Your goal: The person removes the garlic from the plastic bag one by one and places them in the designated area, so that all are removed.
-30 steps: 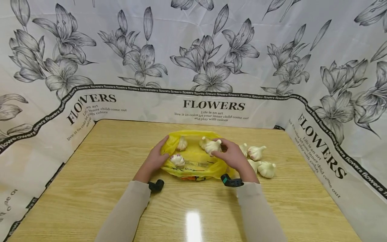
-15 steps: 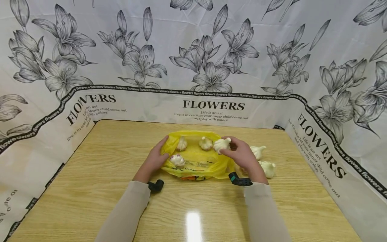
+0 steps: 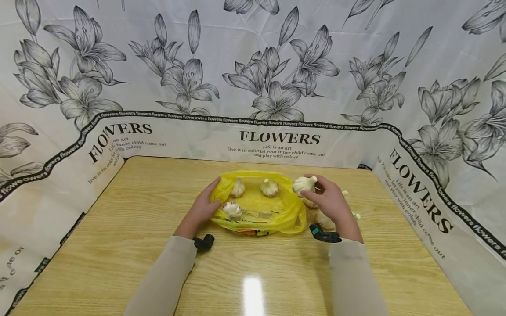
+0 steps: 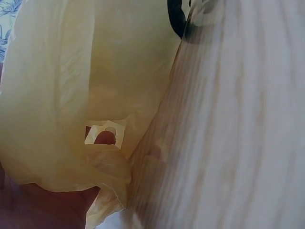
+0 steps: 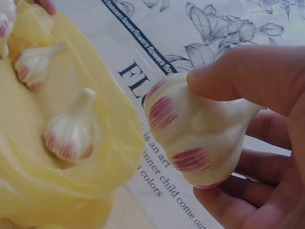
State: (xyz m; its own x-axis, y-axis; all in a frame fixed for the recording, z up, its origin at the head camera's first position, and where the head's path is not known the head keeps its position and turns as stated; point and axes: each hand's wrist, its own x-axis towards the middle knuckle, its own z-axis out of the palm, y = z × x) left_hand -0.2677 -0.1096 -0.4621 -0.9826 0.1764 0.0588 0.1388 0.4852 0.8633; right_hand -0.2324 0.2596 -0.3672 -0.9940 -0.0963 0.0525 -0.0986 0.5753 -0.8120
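Starting at our left, we see the table (image 3: 138, 206) run from its left edge to our left hand (image 3: 202, 207), leaving wide room outside it. That hand pinches the left side of the yellow bag (image 3: 291, 219), whose mouth spreads to the hand's right. Inside, one garlic bulb (image 3: 231, 210) lies nearest our left thumb, a second bulb (image 3: 238, 188) just beyond it, and a third bulb (image 3: 270, 188) midway to our right hand (image 3: 330, 199). This hand grips the held bulb (image 3: 303, 187) between thumb and fingers, at the bag's right edge. Below and behind the same hand, loose bulbs (image 3: 325, 220) are partly hidden; the table's right edge is well beyond them.

Our left wrist view alone gives a fingertip (image 4: 105, 138) in a gap in the plastic. Our right wrist view reveals pink streaks on the held bulb and a space between it and the bag, where the head view overlaps them.
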